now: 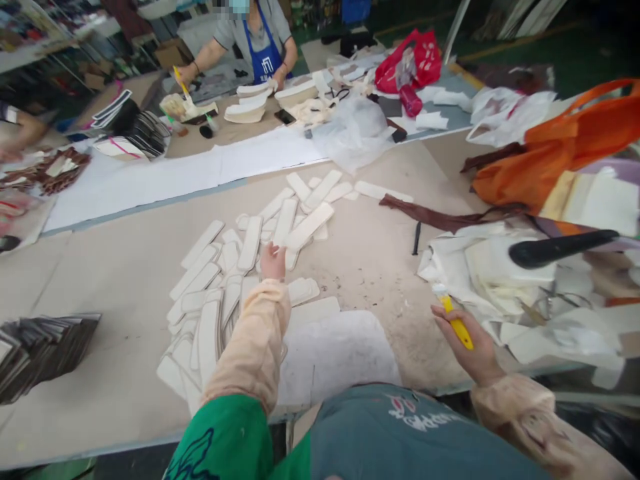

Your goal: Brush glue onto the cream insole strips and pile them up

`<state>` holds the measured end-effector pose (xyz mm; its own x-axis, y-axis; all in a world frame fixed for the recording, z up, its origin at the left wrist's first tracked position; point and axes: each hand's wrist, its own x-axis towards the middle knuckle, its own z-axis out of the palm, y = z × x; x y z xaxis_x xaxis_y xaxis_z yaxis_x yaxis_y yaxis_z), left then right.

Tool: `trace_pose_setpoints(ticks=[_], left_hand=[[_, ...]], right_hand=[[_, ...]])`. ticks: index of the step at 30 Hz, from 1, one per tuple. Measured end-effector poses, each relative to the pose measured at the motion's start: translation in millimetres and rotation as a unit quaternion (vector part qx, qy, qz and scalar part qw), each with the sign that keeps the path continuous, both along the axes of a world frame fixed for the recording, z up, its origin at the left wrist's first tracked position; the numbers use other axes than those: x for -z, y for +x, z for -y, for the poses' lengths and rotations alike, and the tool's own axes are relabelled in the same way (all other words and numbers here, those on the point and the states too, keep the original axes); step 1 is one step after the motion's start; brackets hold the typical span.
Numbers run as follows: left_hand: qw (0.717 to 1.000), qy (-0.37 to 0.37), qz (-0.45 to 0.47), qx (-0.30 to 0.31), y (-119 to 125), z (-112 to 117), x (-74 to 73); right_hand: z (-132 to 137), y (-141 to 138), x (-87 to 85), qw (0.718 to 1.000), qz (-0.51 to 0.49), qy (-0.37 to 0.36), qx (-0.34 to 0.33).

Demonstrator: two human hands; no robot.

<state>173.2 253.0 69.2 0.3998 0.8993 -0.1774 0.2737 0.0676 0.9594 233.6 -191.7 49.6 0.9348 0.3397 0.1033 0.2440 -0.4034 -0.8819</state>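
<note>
My left hand (273, 261) reaches into a loose pile of cream strips with rounded ends. Its fingers are closed at the lower end of one cream strip (310, 225), pinching its edge. More strips (210, 320) lie heaped and overlapping around my left forearm. On the right, my right hand (465, 343) is closed around a brush (457, 323) with a yellow handle, its pale bristle end pointing away from me. The brush is near a white container (510, 267) wrapped in cloth or plastic, with a black handle-like object (563, 248) lying across it.
A pale sheet (340, 353) lies in front of me. A dark stick-like tool (417, 239) and brown fabric (440, 217) are at the right. Stacked dark pieces (45, 350) stand at left. Across the table, a co-worker (260, 47) holds a yellow brush. An orange bag (565, 153) sits far right.
</note>
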Motion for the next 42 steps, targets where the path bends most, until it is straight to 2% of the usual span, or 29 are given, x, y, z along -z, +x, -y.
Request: trace_pose_setpoints(ticks=[2, 5, 7, 9, 12, 15, 19, 22, 25, 27, 30, 33, 35, 37, 39, 42], left_hand=[[0.983, 0.099, -0.146, 0.058, -43, 16, 12.8], [0.969, 0.098, -0.194, 0.116, -105, 62, 33.7], [0.943, 0.113, -0.257, 0.179, -138, 99, 49.4], [0.93, 0.119, -0.268, 0.223, -160, 133, 66.0], [0.922, 0.109, -0.23, 0.291, -171, 179, 83.8], [0.918, 0.076, -0.195, 0.338, -168, 214, 83.8], [0.909, -0.03, -0.198, 0.366, -149, 241, 64.5], [0.874, -0.169, -0.194, 0.412, -120, 263, 40.3], [0.838, -0.29, -0.167, 0.432, -86, 302, 5.9], [0.818, -0.322, -0.141, 0.456, -68, 333, -17.5], [0.759, -0.294, -0.12, 0.569, -47, 373, -37.7], [0.727, -0.185, -0.117, 0.651, -34, 394, -36.6], [0.715, -0.129, -0.119, 0.677, -34, 398, -28.8], [0.71, -0.118, -0.136, 0.68, -41, 396, -17.9], [0.717, -0.14, -0.17, 0.661, -51, 390, -5.4], [0.763, -0.175, -0.217, 0.583, -69, 379, 12.7]], right_hand=[[18, -6, 7.6, 1.0, -0.007, -0.001, 0.0], [41, -14, 13.4, 0.999, -0.007, -0.031, -0.014], [52, -20, 9.7, 0.998, -0.014, -0.052, -0.033], [60, -22, 2.6, 0.998, -0.034, -0.037, -0.025], [75, -20, -8.9, 0.998, -0.052, 0.011, 0.038], [98, -15, -21.3, 0.994, -0.043, 0.026, 0.093], [128, -18, -41.0, 0.992, -0.004, 0.001, 0.123], [133, -26, -56.8, 0.993, 0.08, -0.039, 0.076], [123, -36, -67.8, 0.988, 0.142, -0.059, 0.013], [116, -46, -70.8, 0.985, 0.152, -0.078, -0.033], [118, -58, -65.2, 0.986, 0.138, -0.08, -0.057], [134, -49, -50.7, 0.991, 0.114, -0.062, -0.025], [149, -31, -41.9, 0.991, 0.111, -0.07, -0.003], [163, -7, -35.7, 0.989, 0.105, -0.107, 0.011], [173, 17, -30.9, 0.982, 0.092, -0.164, 0.016], [178, 49, -24.2, 0.965, 0.067, -0.252, -0.004]])
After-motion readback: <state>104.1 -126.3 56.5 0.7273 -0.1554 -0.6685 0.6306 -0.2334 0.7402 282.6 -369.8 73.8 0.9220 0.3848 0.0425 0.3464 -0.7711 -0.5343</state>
